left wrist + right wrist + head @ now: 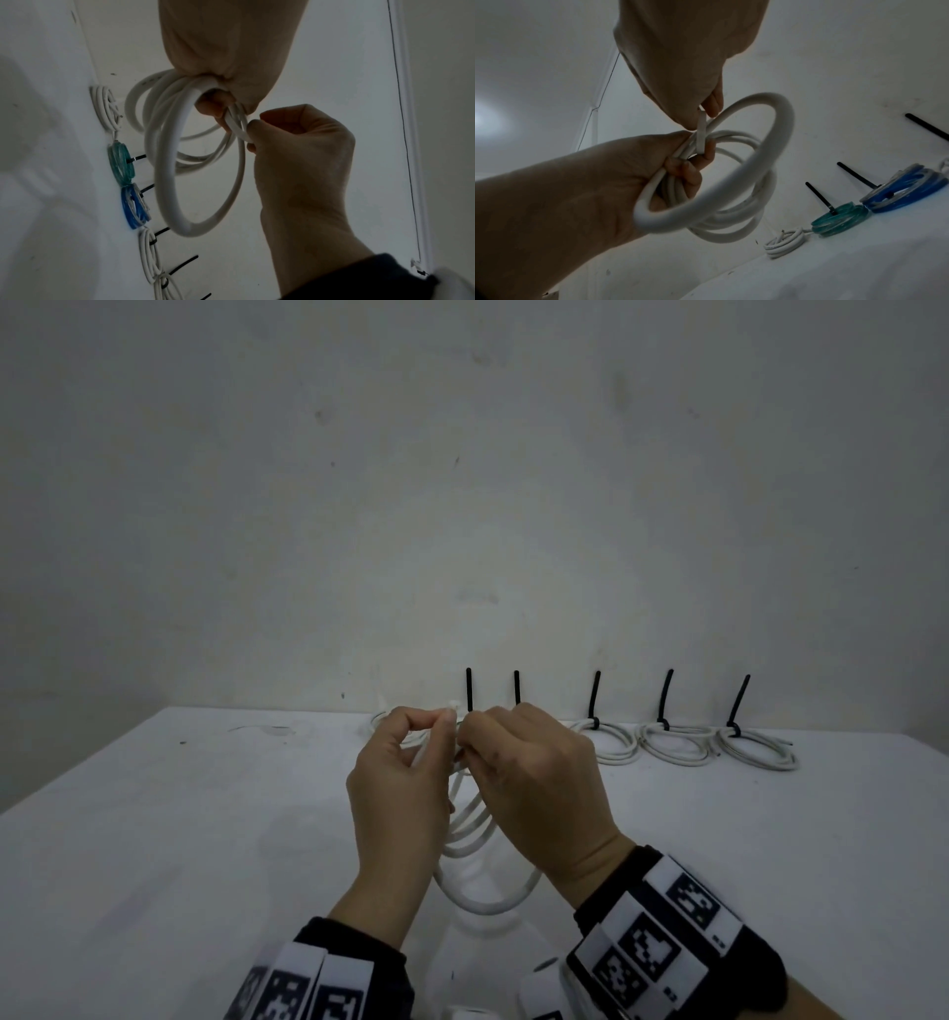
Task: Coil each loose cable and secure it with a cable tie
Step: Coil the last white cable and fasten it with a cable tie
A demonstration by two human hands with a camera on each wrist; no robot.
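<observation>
A white cable coil [472,834] of several loops hangs above the table between both hands. My left hand [436,731] grips the gathered loops at the top, its fingers curled through the coil [167,162]. My right hand [472,742] meets it from the right. In the right wrist view the right hand [706,115] pinches a flat white strip [702,134] that crosses the bundle beside the left hand [687,162]. I cannot tell whether the strip is a tie or the cable's end. The left wrist view shows the right hand [250,134] pinching that strip.
Along the table's [205,814] back edge, by the wall, lie tied coils with black ties sticking up: white ones [678,744], a teal one [839,221] and a blue one [906,194]. A small white coil [785,241] with no tie showing lies left of them.
</observation>
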